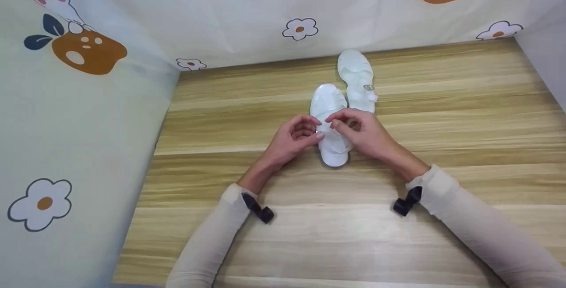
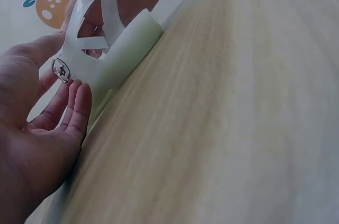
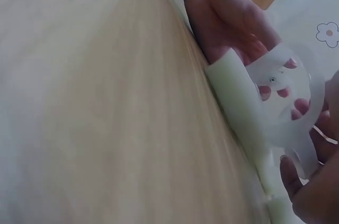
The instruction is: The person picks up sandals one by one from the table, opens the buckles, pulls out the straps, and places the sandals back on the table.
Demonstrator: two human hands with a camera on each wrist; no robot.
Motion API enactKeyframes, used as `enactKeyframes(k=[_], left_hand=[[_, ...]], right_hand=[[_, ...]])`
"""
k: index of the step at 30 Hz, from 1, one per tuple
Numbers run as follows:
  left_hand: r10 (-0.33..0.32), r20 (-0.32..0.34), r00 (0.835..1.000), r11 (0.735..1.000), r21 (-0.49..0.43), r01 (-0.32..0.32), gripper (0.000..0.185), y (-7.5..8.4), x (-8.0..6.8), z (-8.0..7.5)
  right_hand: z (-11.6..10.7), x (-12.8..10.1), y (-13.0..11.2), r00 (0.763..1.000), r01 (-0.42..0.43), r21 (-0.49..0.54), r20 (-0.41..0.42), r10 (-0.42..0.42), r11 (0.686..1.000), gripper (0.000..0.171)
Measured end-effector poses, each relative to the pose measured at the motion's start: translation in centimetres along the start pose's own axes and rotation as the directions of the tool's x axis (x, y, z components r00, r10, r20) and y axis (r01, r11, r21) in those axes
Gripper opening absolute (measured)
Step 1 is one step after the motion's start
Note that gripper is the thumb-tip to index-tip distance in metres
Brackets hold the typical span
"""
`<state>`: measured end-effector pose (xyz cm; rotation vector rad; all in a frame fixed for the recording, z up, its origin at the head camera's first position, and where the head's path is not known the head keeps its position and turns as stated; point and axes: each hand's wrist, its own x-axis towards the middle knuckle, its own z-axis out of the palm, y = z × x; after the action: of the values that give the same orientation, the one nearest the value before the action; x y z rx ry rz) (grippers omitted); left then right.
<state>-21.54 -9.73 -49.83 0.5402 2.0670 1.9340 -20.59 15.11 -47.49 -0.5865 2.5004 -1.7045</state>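
Note:
Two pale translucent sandals lie on the wooden table (image 1: 442, 115). The near sandal (image 1: 328, 102) sits between my hands, and the far sandal (image 1: 356, 75) lies just behind it to the right. My left hand (image 1: 315, 132) curls against the near sandal's left side and holds it at the small metal buckle (image 2: 61, 70), thumb and fingers (image 2: 71, 110) either side. My right hand (image 1: 337, 123) pinches the ankle strap (image 2: 95, 28) from the right. In the right wrist view the strap (image 3: 286, 107) arches between both hands, with my right fingertips (image 3: 304, 181) below it.
A cloth backdrop (image 1: 265, 9) printed with flowers and rabbits walls the table at the back and left. A plain grey wall (image 1: 548, 58) closes the right side. Bare wood stretches in front of the sandals towards me.

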Motion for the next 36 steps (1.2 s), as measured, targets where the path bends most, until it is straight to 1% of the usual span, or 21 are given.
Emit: enactKeyframes(k=[4,6,8,14,21,27,31,34,36], left_hand=[[0.003,0.006,1.000,1.000,0.007,-0.003,0.030,0.0,0.0,0.0],[0.003,0.005,1.000,1.000,0.006,-0.003,0.029,-0.1,0.0,0.0],[0.003,0.003,1.000,1.000,0.000,-0.003,0.029,-0.1,0.1,0.0],[-0.001,-0.005,1.000,1.000,-0.002,0.001,0.029,0.0,0.1,0.0],[0.000,0.009,1.000,1.000,0.013,0.000,0.032,-0.1,0.1,-0.1],[0.001,0.009,1.000,1.000,0.015,-0.001,0.031,0.0,0.1,0.0],[-0.026,-0.006,1.000,0.999,-0.042,0.025,0.023,0.1,0.1,0.1],[-0.049,-0.019,0.999,0.995,-0.092,0.047,0.026,0.1,0.2,0.1],[-0.057,-0.028,0.998,0.993,-0.108,0.054,0.027,0.2,0.2,0.2]], right_hand=[[-0.4,0.0,-0.2,0.997,0.005,-0.103,0.071,0.002,0.995,0.019],[-0.5,0.0,-0.2,0.996,0.011,-0.119,0.093,0.000,0.993,0.016],[-0.6,0.0,-0.2,0.996,0.014,-0.106,0.094,-0.004,0.994,0.015],[-0.6,0.0,-0.1,0.999,0.020,-0.042,0.045,-0.018,0.999,0.017],[-0.5,0.2,0.1,0.995,0.100,-0.039,0.003,-0.100,0.994,0.024],[-0.7,0.3,0.0,0.992,0.114,-0.024,-0.051,-0.115,0.993,0.028],[-1.0,0.2,0.2,0.987,0.138,-0.021,-0.077,-0.139,0.990,0.032],[-1.3,-0.1,0.4,0.987,0.141,-0.011,-0.076,-0.142,0.990,0.035],[-1.6,-0.4,0.6,0.989,0.131,-0.007,-0.071,-0.131,0.991,0.036]])
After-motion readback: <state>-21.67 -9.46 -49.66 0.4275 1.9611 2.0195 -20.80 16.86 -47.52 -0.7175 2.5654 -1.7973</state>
